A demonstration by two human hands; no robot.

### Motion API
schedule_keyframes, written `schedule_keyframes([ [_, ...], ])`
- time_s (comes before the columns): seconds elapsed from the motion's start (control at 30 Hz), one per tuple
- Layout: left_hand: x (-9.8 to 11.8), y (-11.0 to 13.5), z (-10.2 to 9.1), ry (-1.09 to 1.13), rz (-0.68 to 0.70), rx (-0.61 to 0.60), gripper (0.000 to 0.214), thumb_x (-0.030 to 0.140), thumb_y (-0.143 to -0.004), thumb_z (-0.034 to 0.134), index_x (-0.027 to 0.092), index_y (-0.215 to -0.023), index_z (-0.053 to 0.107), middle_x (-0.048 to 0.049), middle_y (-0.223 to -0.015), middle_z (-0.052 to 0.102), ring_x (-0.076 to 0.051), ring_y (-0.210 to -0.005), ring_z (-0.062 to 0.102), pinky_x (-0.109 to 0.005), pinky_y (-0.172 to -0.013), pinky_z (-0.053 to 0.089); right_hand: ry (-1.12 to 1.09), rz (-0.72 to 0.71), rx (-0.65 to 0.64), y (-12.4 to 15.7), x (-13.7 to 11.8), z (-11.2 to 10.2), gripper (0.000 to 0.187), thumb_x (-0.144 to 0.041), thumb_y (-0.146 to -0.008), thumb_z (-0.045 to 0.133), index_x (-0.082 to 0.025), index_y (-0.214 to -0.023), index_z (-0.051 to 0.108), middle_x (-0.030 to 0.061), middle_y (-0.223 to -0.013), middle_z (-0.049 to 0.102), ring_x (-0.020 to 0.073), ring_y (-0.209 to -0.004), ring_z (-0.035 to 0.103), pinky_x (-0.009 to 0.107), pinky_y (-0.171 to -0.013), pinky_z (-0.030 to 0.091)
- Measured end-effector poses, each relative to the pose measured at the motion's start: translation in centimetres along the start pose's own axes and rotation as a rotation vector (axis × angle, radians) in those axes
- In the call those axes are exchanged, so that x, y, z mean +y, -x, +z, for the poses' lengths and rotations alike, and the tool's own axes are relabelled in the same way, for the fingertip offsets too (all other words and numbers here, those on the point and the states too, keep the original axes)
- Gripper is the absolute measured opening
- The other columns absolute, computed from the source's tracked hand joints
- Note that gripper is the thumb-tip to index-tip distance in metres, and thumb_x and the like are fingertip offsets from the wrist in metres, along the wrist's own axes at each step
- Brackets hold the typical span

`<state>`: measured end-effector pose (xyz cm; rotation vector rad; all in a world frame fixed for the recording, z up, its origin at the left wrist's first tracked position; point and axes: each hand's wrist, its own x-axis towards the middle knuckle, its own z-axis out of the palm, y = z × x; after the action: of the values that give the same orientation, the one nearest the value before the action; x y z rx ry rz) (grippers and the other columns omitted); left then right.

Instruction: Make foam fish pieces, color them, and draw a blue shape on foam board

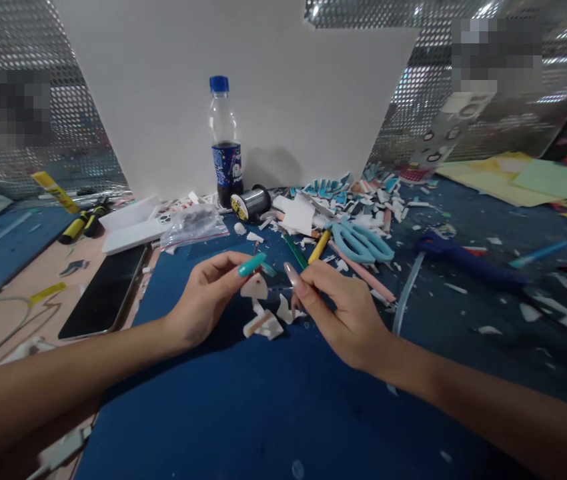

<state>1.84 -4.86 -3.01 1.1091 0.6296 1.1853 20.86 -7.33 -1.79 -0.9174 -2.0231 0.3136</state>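
Note:
My left hand [203,293], with a long turquoise thumbnail, is closed in a pinch. At its fingertips hangs a small white foam-like piece [254,287] with a tiny hole in it. To its right my right hand [343,310] is also pinched shut, its fingertips a short way from the white piece. A faint thin strand seems to run between the two hands; what the right fingers grip is too small to make out. Below the hands lie white scraps [266,324] on the blue mat [243,407]. A green pen-like stick [294,251] reaches behind my right fingers.
Beyond my hands are light-blue scissors [361,241], a wire spool [252,204], a soda bottle [226,157] and heaped scraps [331,190]. A phone [106,290] lies left; a dark-blue glue gun [468,261] lies right. A white board [293,87] stands behind.

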Motion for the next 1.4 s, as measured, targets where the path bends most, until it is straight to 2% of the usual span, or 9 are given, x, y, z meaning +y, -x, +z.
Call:
schedule_keyframes([
  [0.1, 0.1, -0.4, 0.0, 0.125, -0.056, 0.117, 0.020, 0.027, -0.064, 0.078, 0.015, -0.074, 0.066, 0.0006, -0.071, 0.065, -0.009, -0.067, 0.059, -0.020, -0.067, 0.049, -0.016, 0.004, 0.006, 0.1, 0.0, 0.1, 0.029, -0.018, -0.092, 0.041, -0.018, -0.064, 0.047, -0.0016, -0.058, 0.043, 0.0097, -0.054, 0.043, 0.024, -0.052, 0.035],
  [0.23, 0.2, -0.7, 0.0, 0.113, -0.126, 0.186, 0.019, 0.016, -0.064, 0.077, 0.014, -0.070, 0.060, 0.0028, -0.063, 0.061, -0.007, -0.057, 0.056, -0.017, -0.058, 0.046, -0.033, -0.023, -0.044, 0.0, -0.2, 0.3, 0.030, -0.018, -0.092, 0.042, -0.018, -0.063, 0.045, -0.0018, -0.058, 0.045, 0.0090, -0.053, 0.043, 0.022, -0.051, 0.036],
  [0.43, 0.4, -0.9, 0.0, 0.147, -0.168, 0.207, 0.042, 0.008, -0.067, 0.072, 0.020, -0.105, 0.057, 0.0032, -0.070, 0.064, -0.011, -0.064, 0.062, -0.023, -0.066, 0.050, -0.033, -0.015, -0.044, 0.0, -0.1, 0.3, 0.029, -0.019, -0.092, 0.042, -0.018, -0.063, 0.046, -0.0012, -0.057, 0.046, 0.0097, -0.054, 0.044, 0.024, -0.053, 0.037],
  [0.57, 0.3, -0.9, -0.1, 0.161, -0.200, 0.154, 0.017, 0.014, -0.064, 0.077, 0.014, -0.075, 0.065, 0.0020, -0.066, 0.065, -0.008, -0.061, 0.060, -0.019, -0.063, 0.048, -0.031, 0.042, -0.048, 0.1, -0.2, 0.1, 0.029, -0.020, -0.091, 0.042, -0.018, -0.063, 0.049, -0.0007, -0.057, 0.049, 0.0097, -0.052, 0.046, 0.024, -0.051, 0.037],
  [0.67, 0.1, -0.7, -0.1, 0.167, -0.164, 0.102, 0.023, 0.021, -0.057, 0.083, 0.013, -0.058, 0.061, 0.0024, -0.071, 0.066, -0.007, -0.067, 0.060, -0.018, -0.067, 0.047, -0.060, 0.084, 0.019, 0.2, -0.3, -0.3, 0.029, -0.021, -0.092, 0.041, -0.019, -0.065, 0.051, -0.0014, -0.056, 0.049, 0.0090, -0.048, 0.047, 0.025, -0.049, 0.037],
  [0.8, 0.1, -0.3, 0.0, 0.138, -0.131, -0.097, 0.021, 0.019, -0.060, 0.082, 0.014, -0.060, 0.061, -0.0006, -0.101, 0.066, -0.015, -0.097, 0.060, -0.029, -0.091, 0.044, -0.121, 0.100, 0.063, 0.4, -0.5, -0.5, 0.026, -0.022, -0.093, 0.040, -0.021, -0.069, 0.051, -0.0019, -0.057, 0.052, 0.0085, -0.045, 0.049, 0.025, -0.048, 0.039],
  [0.9, 0.2, -0.1, 0.1, 0.107, -0.147, -0.247, 0.017, 0.018, -0.067, 0.077, 0.015, -0.063, 0.061, -0.0037, -0.102, 0.066, -0.018, -0.101, 0.059, -0.034, -0.094, 0.043, -0.140, 0.127, 0.084, 0.3, -0.4, -0.4, 0.027, -0.022, -0.093, 0.040, -0.021, -0.067, 0.049, -0.0017, -0.056, 0.053, 0.0093, -0.047, 0.051, 0.025, -0.048, 0.041],
  [1.1, 0.3, -0.1, 0.2, 0.103, -0.151, -0.271, 0.018, 0.022, -0.068, 0.076, 0.016, -0.064, 0.059, 0.0010, -0.081, 0.062, -0.010, -0.072, 0.058, -0.024, -0.072, 0.045, -0.186, 0.129, 0.061, 0.3, -0.2, 0.0, 0.027, -0.022, -0.093, 0.042, -0.020, -0.066, 0.046, -0.0021, -0.055, 0.051, 0.0085, -0.044, 0.048, 0.024, -0.044, 0.039],
  [1.4, 0.5, 0.1, 0.4, 0.122, -0.185, -0.284, 0.019, 0.022, -0.064, 0.078, 0.016, -0.063, 0.060, 0.0012, -0.077, 0.056, -0.009, -0.067, 0.053, -0.022, -0.063, 0.044, -0.205, 0.130, 0.071, 0.3, -0.1, -0.1, 0.028, -0.022, -0.093, 0.041, -0.019, -0.066, 0.049, -0.0002, -0.059, 0.055, 0.0078, -0.044, 0.049, 0.024, -0.043, 0.039],
])
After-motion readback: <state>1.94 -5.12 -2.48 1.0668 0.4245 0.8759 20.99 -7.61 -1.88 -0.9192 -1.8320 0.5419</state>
